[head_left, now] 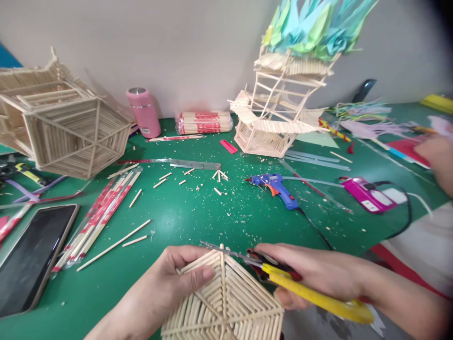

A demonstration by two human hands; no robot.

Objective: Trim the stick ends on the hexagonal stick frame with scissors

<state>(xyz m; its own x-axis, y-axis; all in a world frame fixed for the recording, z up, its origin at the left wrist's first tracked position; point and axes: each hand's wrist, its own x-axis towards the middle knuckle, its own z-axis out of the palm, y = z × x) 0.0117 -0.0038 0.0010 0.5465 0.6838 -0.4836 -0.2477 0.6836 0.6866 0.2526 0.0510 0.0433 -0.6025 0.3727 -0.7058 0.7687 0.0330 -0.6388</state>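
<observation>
My left hand (173,278) grips a hexagonal panel of thin wooden sticks (205,307), thumb on top near its upper left edge. The panel has rows of parallel sticks between spokes and runs past the bottom of the view. My right hand (314,274) is closed around a yellow-handled cutting tool (311,295), with a black and red part showing at its fingers. The thin metal blade lies across the panel's top corner, beside a stick end that juts out. Whether the blade touches the stick, I cannot tell.
On the green table (184,212) lie a blue glue gun (274,186), stick offcuts, wrapped sticks (99,212) and a phone (35,259). Behind stand a stick model (88,137), a pink flask (143,113) and a stick tower (279,104). Another person's hand (437,156) shows at right.
</observation>
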